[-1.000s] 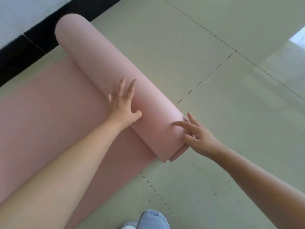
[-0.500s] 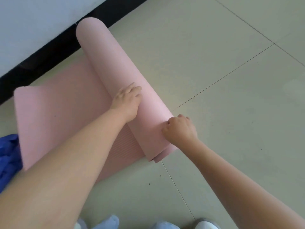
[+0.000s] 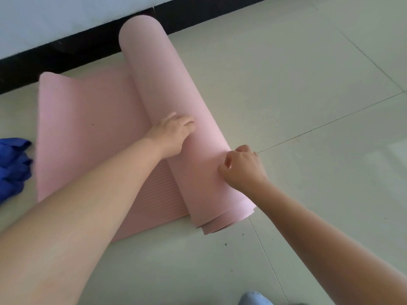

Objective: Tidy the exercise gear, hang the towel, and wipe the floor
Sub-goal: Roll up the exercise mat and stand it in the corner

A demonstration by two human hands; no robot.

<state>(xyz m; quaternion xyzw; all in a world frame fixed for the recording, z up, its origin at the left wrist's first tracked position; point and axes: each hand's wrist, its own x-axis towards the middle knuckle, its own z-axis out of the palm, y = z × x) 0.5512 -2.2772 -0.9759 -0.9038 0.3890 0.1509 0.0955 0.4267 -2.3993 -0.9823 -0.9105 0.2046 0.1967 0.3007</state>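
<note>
Lying crumpled at the far left, a blue cloth [image 3: 13, 164], perhaps the towel, touches the pink yoga mat [image 3: 88, 128], half rolled on the tiled floor [image 3: 286, 84]. The left hand [image 3: 174, 135] presses the roll, fingers relaxed; the right hand [image 3: 242, 168] rests curled on it.

Both forearms are bare to the frame's lower edge, with no sleeve in view. The left hand [image 3: 174, 133] and right hand [image 3: 243, 167] show no glove, and the wrists carry no watch. At the bottom edge sits a pale blue-grey shoe toe [image 3: 255, 298], rounded and soft-looking.
</note>
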